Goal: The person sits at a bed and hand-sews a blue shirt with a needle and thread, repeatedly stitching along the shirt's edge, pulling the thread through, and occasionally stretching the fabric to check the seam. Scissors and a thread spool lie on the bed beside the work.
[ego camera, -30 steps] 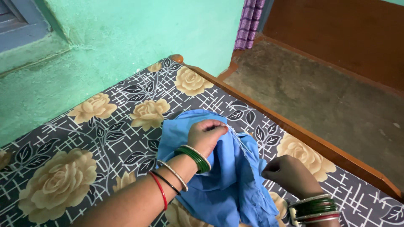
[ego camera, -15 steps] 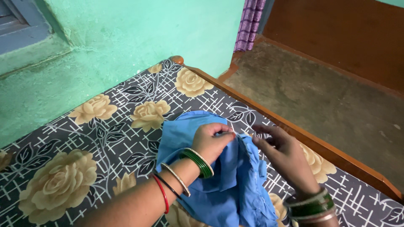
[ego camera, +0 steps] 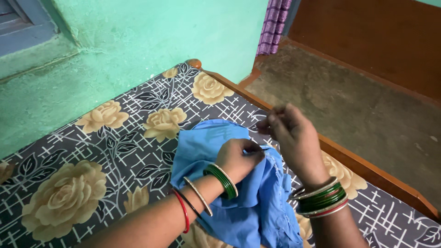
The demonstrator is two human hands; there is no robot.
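Blue cloth (ego camera: 239, 197) bunched on bed's floral mattress (ego camera: 82, 183) — long axis running from near edge toward wall. Left hand (ego camera: 240, 158) closed, pinching cloth; right hand (ego camera: 294, 138) raised beside it — fingers pinched, contents unclear.

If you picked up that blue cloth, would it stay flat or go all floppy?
Probably floppy: the blue cloth already lies bunched in soft folds on the flowered bed sheet and bends where the left hand pinches it. It looks thin, so likely light for its size. It should not roll or slide much, since it drapes and clings. The right hand is raised just above it.
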